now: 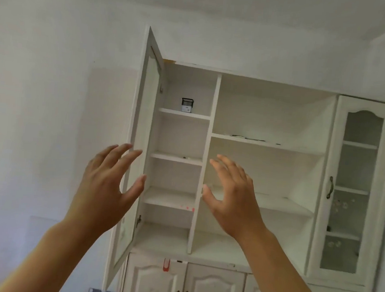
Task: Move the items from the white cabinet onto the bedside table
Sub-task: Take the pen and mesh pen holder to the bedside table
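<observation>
1. Hands first: the left hand [104, 182] is raised in front of the white cabinet [263, 175], back toward the camera, fingers spread wide and thumb stretched toward the middle. It holds nothing.
2. Its fingertips overlap the edge of the open glass door [140, 141] in the picture, but whether they touch it cannot be told.
3. The right hand [233, 196] is raised at about the same height, also spread open with the thumb pointing inward, and it grips nothing. It appears in front of the upright divider and the wide middle shelves; contact cannot be judged.
4. The two hands are apart, with the narrow left column of shelves showing between them.
5. A small box [187, 105], clear with a dark rim and a pale label low on its front, stands upright on the top shelf of that narrow column, near the shelf's front edge and about midway along it. It is well above both hands and untouched.
6. A few thin dark items [248, 138] lie flat along the front edge of the upper wide shelf, toward its left end; what they are is too small to tell.
7. A tiny object [187, 157] rests on the second narrow shelf, near its front edge.
8. At the cabinet's right end a glass door [350, 187] with a dark handle is closed, and the lower doors [186, 285] under the open shelves are closed too.
</observation>
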`<state>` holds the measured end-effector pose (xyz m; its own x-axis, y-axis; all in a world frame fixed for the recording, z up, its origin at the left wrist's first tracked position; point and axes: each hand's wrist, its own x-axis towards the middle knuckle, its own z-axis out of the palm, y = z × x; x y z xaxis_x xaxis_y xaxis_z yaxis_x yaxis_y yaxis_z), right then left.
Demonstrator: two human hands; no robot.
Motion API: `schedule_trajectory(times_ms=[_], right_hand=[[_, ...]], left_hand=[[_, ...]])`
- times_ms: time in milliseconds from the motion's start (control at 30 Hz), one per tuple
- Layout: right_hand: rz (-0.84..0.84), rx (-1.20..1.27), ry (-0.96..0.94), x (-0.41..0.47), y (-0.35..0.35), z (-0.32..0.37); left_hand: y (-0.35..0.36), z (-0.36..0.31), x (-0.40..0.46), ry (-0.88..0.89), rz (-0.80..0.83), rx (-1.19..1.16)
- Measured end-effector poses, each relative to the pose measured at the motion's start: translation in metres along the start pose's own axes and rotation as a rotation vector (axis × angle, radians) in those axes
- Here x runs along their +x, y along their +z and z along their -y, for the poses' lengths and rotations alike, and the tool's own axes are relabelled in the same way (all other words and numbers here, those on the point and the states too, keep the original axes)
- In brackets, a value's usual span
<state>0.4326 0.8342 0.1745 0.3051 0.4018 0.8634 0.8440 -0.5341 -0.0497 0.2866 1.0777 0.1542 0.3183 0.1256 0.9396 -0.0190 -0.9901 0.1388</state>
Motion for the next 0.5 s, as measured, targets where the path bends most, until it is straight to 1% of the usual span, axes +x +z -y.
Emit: schedule_trajectory(times_ms=[233, 500], right_hand=[[-0.015, -0.021, 0.017, 0.063, 0.067, -0.015], [0.011, -0.105, 0.072, 0.107, 0.118, -0.069]], left_hand=[[0.061, 0.066, 0.052, 0.028, 0.006, -0.042], [0.157, 0.09, 0.101, 0.101, 0.079, -0.142]])
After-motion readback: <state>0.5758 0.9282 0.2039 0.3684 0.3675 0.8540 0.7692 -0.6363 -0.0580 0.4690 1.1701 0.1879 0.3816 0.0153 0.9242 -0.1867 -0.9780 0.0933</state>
